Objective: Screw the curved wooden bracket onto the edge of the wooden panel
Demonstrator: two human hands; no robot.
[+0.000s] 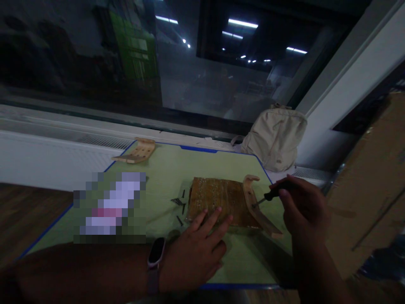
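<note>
A brown wooden panel lies on the green mat. Along its right edge stands a curved light-wood side piece. My left hand rests flat with fingers spread, fingertips pressing the panel's near edge; a dark watch sits on that wrist. My right hand is closed round the black handle of a screwdriver, whose tip points left at the curved piece. Several dark screws lie loose on the mat just left of the panel.
A second curved wooden piece lies at the mat's far left corner. A beige backpack leans by the dark window. A cardboard box stands at the right. A blurred-out patch covers something on the left of the mat.
</note>
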